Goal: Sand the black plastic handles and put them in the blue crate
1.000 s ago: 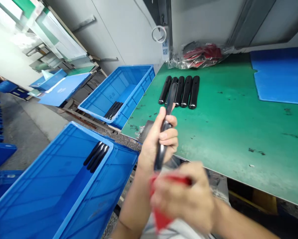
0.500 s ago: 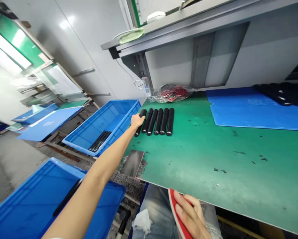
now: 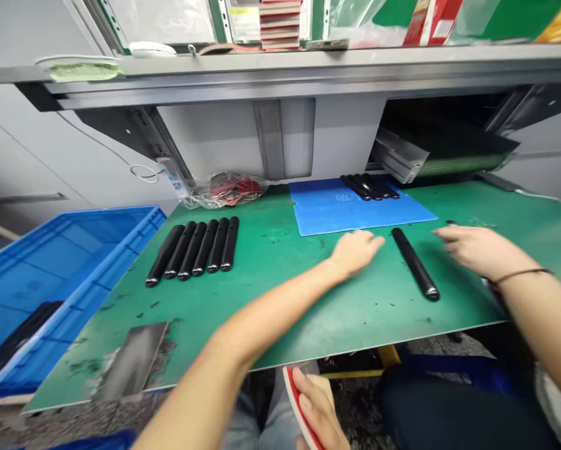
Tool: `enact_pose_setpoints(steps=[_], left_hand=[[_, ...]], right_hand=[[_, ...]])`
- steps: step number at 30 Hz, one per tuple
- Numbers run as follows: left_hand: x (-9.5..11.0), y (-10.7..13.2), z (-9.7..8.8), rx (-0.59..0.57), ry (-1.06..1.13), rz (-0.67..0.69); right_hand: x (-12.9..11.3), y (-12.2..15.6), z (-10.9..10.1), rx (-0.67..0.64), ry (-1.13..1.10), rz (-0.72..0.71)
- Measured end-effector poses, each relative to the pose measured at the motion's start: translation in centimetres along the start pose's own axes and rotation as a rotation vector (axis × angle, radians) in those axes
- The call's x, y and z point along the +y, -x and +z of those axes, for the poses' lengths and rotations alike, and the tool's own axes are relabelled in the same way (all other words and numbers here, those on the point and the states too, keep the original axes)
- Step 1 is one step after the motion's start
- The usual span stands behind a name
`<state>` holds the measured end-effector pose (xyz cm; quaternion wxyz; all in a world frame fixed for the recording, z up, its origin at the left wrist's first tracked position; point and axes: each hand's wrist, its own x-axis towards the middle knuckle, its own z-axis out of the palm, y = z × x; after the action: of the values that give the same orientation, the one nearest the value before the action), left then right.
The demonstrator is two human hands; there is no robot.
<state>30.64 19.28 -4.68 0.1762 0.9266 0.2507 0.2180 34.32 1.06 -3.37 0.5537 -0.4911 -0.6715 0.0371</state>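
My left hand (image 3: 355, 251) is open over the table (image 3: 280, 325), its fingers empty, just beside a lone black handle (image 3: 415, 264), with a co-worker's hand (image 3: 481, 250) near it too. Six handles (image 3: 205, 250) lie in a row to the left, and my right hand (image 3: 317, 412) grips a red block (image 3: 295, 400) below the table edge.

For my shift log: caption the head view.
Left hand beside a black handle; right hand grips a red-edged pad.

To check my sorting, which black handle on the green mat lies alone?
The one beside the left hand; the other six lie side by side in a row.
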Motion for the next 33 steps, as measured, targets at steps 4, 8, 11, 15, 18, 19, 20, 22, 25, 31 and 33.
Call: enact_pose_setpoints(steps=[4,8,11,15,18,19,20,22,25,31,33], left_hand=[[7.7,-4.1,5.7,-0.18,-0.06,0.12],[7.5,-4.1,5.2,-0.238,-0.129,-0.017],[5.0,-3.1,3.2,-0.239,-0.139,-0.167],[2.9,-2.2,0.5,-0.149,-0.076,-0.449],[1.8,-1.8,-1.9,-0.049,0.074,-0.644],[1.4,-1.4,-3.1,-0.024,0.149,-0.683],[0.8,-0.9,-4.4,-0.003,0.234,-0.706],[-0.2,1.3,-7.4,0.037,0.424,-0.708],[-0.9,7.8,-12.3,0.115,0.7,-0.657],[2.7,25.9,-15.6,0.491,1.371,-0.752],[3.7,29.4,-14.9,0.575,1.668,-0.822]], right_hand=[[9.4,-8.4,-9.4,-0.11,0.12,0.044],[14.1,-10.4,-10.8,-0.134,0.153,0.077],[14.2,-10.0,-8.2,-0.094,0.13,0.101],[11.1,-10.0,-4.3,-0.017,0.08,0.147],[7.1,-9.2,-2.0,0.053,0.044,0.175],[5.6,-8.5,-1.3,0.073,0.032,0.182],[4.0,-7.5,-0.7,0.089,0.019,0.188],[0.8,-4.9,0.8,0.113,-0.014,0.199],[-4.0,0.5,3.6,0.128,-0.082,0.209],[-11.3,9.1,9.6,0.027,-0.126,0.072],[-12.4,9.2,11.3,-0.133,-0.108,-0.014]])
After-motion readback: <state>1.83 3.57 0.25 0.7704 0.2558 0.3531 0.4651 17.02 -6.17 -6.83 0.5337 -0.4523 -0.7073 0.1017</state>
